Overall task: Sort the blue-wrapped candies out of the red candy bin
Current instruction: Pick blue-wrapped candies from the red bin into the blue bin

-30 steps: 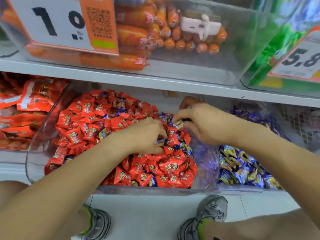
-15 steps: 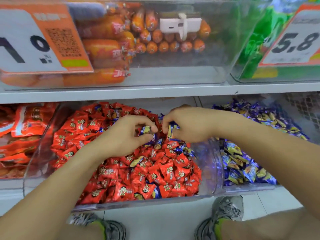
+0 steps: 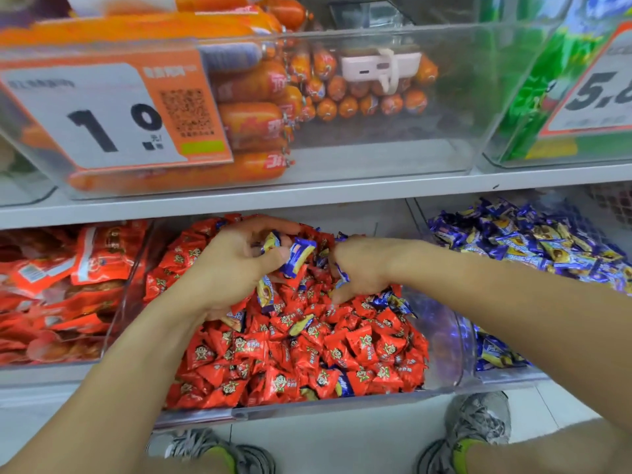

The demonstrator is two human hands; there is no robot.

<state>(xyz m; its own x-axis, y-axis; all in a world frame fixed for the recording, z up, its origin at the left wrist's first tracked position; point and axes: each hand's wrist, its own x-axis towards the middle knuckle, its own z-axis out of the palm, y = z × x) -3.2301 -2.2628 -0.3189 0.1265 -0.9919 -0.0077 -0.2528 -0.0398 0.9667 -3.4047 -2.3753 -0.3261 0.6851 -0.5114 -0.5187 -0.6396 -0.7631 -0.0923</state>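
Observation:
A clear bin (image 3: 444, 340) on the lower shelf is heaped with red-wrapped candies (image 3: 307, 354), and some blue-wrapped candies lie mixed in near the top middle. My left hand (image 3: 232, 268) hovers over the pile's back half and grips a few blue-wrapped candies (image 3: 297, 257) between thumb and curled fingers. Just to its right, my right hand (image 3: 359, 268) is curled over the pile with blue wrappers poking out of its fist. The neighbouring clear bin (image 3: 506, 374) on the right holds blue candies (image 3: 533, 241).
Red snack packets (image 3: 61, 289) fill the space left of the red bin. The shelf above (image 3: 342, 189) carries a clear bin of orange sausages (image 3: 260, 111) with a price tag (image 3: 102, 114), and a green-packet bin (image 3: 533, 97). My shoes (image 3: 478, 425) stand on the white floor below.
My left hand has lifted slightly off the pile with more blue candies in its grip. My right hand has closed tighter over the candies it gathered. The camera has tilted and moved closer.

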